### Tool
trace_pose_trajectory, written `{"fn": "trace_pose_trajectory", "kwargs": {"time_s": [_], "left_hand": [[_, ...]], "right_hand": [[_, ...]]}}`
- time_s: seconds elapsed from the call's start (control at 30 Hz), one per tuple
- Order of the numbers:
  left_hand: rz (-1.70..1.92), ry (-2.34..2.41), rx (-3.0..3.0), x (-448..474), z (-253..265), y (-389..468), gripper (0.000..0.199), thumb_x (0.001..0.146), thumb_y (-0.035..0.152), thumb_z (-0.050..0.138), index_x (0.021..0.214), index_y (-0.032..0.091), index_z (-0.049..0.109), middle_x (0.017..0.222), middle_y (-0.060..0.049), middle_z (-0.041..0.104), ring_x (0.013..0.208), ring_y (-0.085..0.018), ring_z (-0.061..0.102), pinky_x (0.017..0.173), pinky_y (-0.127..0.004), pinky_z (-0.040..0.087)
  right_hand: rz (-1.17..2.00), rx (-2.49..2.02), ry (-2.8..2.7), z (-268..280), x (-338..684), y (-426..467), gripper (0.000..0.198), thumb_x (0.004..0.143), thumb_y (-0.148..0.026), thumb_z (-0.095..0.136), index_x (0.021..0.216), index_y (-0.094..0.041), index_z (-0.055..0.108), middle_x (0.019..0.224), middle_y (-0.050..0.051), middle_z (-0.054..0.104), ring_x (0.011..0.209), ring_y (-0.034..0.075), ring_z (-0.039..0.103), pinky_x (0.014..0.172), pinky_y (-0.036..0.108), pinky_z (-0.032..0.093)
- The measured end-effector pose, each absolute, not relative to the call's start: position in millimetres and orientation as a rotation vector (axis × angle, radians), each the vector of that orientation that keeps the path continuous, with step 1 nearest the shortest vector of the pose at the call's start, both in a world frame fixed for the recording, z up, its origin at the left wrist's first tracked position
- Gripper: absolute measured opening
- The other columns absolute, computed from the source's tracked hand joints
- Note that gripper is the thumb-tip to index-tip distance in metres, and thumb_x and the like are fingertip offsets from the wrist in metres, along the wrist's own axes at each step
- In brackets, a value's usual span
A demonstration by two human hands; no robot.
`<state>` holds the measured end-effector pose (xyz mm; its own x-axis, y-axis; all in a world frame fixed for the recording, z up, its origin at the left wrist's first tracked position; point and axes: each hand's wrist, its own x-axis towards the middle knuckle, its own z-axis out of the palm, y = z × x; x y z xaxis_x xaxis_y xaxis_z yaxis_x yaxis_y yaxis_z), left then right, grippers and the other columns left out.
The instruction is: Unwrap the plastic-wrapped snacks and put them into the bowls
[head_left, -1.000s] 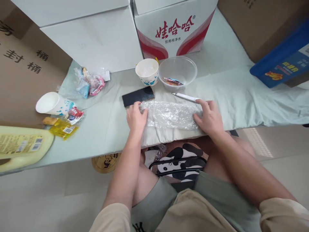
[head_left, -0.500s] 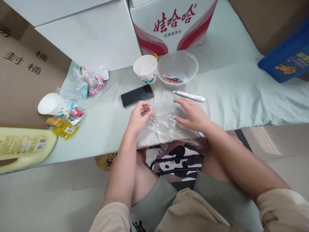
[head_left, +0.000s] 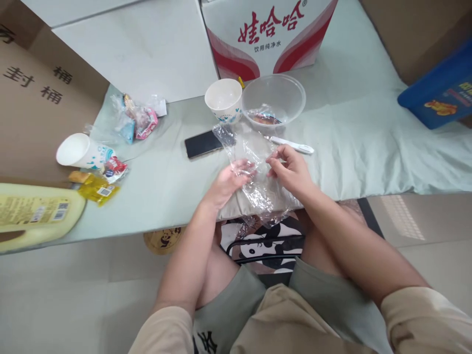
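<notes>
A crinkled clear plastic bag (head_left: 258, 189) stretches between my hands, its lower end hanging over the edge of the cloth-covered surface. My left hand (head_left: 230, 184) is closed loosely on its left side, the fingers partly behind the film. On the right side, my right hand (head_left: 293, 172) pinches the film between thumb and fingers. The bag's top end passes in front of a black phone (head_left: 202, 143). A white-handled cutting tool (head_left: 291, 144) lies just beyond my right hand. Behind it stands a clear plastic bowl (head_left: 295, 101) with a small wrapped item inside.
A paper cup (head_left: 223, 98) stands beside the bowl. Another paper cup (head_left: 77, 152) lies tipped at left, near a yellow wrapper (head_left: 98, 189) and crumpled packaging (head_left: 138, 120). A printed white carton (head_left: 271, 39) rises at the back. A blue container (head_left: 442, 88) is at right.
The plastic bag, flat on the cloth before, is now lifted and drawn out away from me. My right hand has closed from open fingers, and my left hand has moved right.
</notes>
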<state>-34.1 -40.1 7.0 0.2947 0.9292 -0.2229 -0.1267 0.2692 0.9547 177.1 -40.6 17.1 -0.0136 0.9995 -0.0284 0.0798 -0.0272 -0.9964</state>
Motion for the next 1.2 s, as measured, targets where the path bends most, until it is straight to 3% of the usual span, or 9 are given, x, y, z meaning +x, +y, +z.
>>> {"fn": "trace_pose_trajectory", "kwargs": {"time_s": [0.13,0.23,0.4,0.53,0.63,0.77,0.93,1.07,1.2], "left_hand": [[0.905,1.215,1.136,-24.5,7.7,-36.0,0.037,0.083,0.045,0.077,0.106,0.017,0.068,0.074,-0.005,0.074,0.066,-0.018,0.071,0.062,-0.029,0.054],[0.938,1.286,1.242,-30.8,7.0,-31.0,0.028,0.087,0.041,0.073,0.106,0.021,0.067,0.057,0.002,0.065,0.048,-0.013,0.061,0.048,-0.024,0.045],[0.874,1.113,1.093,-40.1,13.6,-31.8,0.037,0.084,0.043,0.076,0.115,0.025,0.065,0.062,0.002,0.069,0.049,-0.015,0.066,0.046,-0.023,0.048],[0.942,1.094,0.95,-46.2,19.0,-30.8,0.02,0.08,0.034,0.072,0.094,0.022,0.064,0.061,0.003,0.068,0.048,-0.013,0.066,0.044,-0.02,0.048],[0.914,1.066,0.871,-49.3,21.8,-27.0,0.016,0.079,0.034,0.069,0.082,0.02,0.062,0.064,0.001,0.07,0.056,-0.015,0.071,0.05,-0.022,0.054],[0.819,1.065,0.867,-48.0,21.2,-21.6,0.04,0.086,0.054,0.059,0.073,0.016,0.064,0.072,-0.008,0.075,0.061,-0.017,0.072,0.056,-0.026,0.056],[0.944,1.208,1.077,-43.0,13.2,-20.1,0.019,0.072,0.028,0.078,0.08,0.019,0.063,0.07,0.001,0.069,0.055,-0.01,0.062,0.051,-0.021,0.045],[1.071,1.189,1.087,-43.3,12.8,-23.0,0.048,0.067,0.019,0.079,0.11,0.027,0.058,0.09,0.001,0.074,0.06,-0.009,0.059,0.057,-0.022,0.047],[1.123,1.068,1.04,-43.7,17.7,-28.3,0.062,0.065,0.024,0.08,0.12,0.03,0.052,0.095,0.0,0.071,0.069,-0.011,0.063,0.064,-0.025,0.049]], "right_hand": [[1.313,-1.227,-1.23,11.1,173.1,-42.1,0.022,0.087,-0.037,0.063,0.088,-0.025,0.044,0.09,0.002,0.07,0.056,0.011,0.064,0.053,0.029,0.048],[1.349,-1.224,-1.242,7.2,175.3,-41.9,0.021,0.088,-0.037,0.065,0.09,-0.024,0.049,0.095,0.004,0.074,0.056,0.01,0.062,0.053,0.028,0.049],[1.296,-1.199,-1.208,6.0,177.5,-41.7,0.021,0.086,-0.033,0.068,0.105,-0.025,0.067,0.12,0.005,0.073,0.055,0.007,0.058,0.054,0.029,0.05],[1.294,-1.114,-1.144,6.2,177.9,-43.1,0.01,0.085,-0.033,0.067,0.083,-0.024,0.072,0.117,0.003,0.073,0.055,0.007,0.056,0.053,0.028,0.047],[1.261,-1.044,-1.154,4.3,181.0,-42.8,0.017,0.08,-0.026,0.068,0.064,-0.023,0.068,0.114,0.004,0.073,0.075,0.013,0.065,0.061,0.03,0.05],[1.211,-1.046,-1.207,-0.4,187.1,-39.8,0.014,0.071,-0.019,0.071,0.058,-0.024,0.068,0.12,0.003,0.07,0.111,0.024,0.067,0.092,0.042,0.053],[1.133,-1.267,-1.185,-6.1,188.2,-35.9,0.017,0.077,-0.021,0.065,0.09,-0.027,0.075,0.141,0.002,0.061,0.12,0.025,0.064,0.105,0.047,0.05],[1.287,-1.262,-0.978,-8.0,185.5,-35.5,0.039,0.089,-0.039,0.06,0.127,-0.035,0.058,0.152,0.005,0.051,0.116,0.023,0.067,0.099,0.045,0.056],[1.359,-1.202,-1.132,-4.7,183.4,-38.7,0.084,0.071,-0.042,0.084,0.143,-0.033,0.041,0.145,0.012,0.054,0.125,0.028,0.061,0.107,0.047,0.052]]}}
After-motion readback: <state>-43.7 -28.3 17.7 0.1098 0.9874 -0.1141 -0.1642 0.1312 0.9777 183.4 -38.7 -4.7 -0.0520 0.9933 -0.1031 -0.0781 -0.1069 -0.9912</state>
